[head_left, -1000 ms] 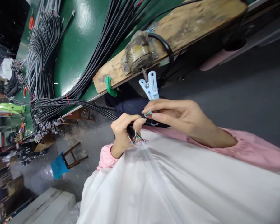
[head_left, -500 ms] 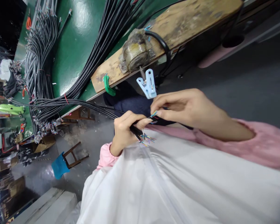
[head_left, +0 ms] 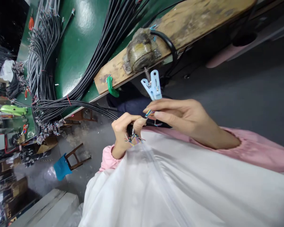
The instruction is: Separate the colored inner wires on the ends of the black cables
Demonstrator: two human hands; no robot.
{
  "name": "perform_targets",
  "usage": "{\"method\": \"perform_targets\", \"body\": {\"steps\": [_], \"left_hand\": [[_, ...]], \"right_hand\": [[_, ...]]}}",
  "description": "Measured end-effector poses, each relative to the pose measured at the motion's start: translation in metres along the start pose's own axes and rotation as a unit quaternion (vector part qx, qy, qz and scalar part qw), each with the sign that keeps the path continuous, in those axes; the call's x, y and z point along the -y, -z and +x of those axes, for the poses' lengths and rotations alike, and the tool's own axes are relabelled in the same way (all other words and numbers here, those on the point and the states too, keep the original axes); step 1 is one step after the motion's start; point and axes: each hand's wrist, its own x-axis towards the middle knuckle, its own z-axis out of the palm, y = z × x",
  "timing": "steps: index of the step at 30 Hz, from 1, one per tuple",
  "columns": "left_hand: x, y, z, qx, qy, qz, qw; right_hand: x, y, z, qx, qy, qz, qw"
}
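My left hand (head_left: 124, 131) is wrapped round the ends of several black cables (head_left: 104, 111), which run in from the bench. Thin coloured wires (head_left: 135, 138) fan out below its thumb. Between my left thumb and finger sticks up one cable end with loose coloured wires (head_left: 149, 113). My right hand (head_left: 180, 115) pinches at those wires with thumb and fingertips. Just above the right fingers, a light blue clip (head_left: 153, 85) sits on the shaft of a small motor (head_left: 140, 52) wrapped in clear film.
A wooden board (head_left: 194, 22) carries the motor along the edge of the green bench (head_left: 72, 47). A green clamp (head_left: 112, 86) grips the board's end. Bundles of grey and black cables (head_left: 44, 56) lie on the bench. A blue chair (head_left: 62, 167) stands on the floor at the left.
My right hand has shifted left, closer to my left hand. The coloured wire ends under my left thumb have swung left. The view has moved slightly.
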Motion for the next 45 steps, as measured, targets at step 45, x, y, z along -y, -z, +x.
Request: {"method": "perform_targets", "body": {"steps": [45], "left_hand": [[0.014,0.011,-0.023,0.111,-0.078,0.021,0.991]], "right_hand": [[-0.003,0.002,-0.008,-0.071,0.265,-0.224,0.935]]}}
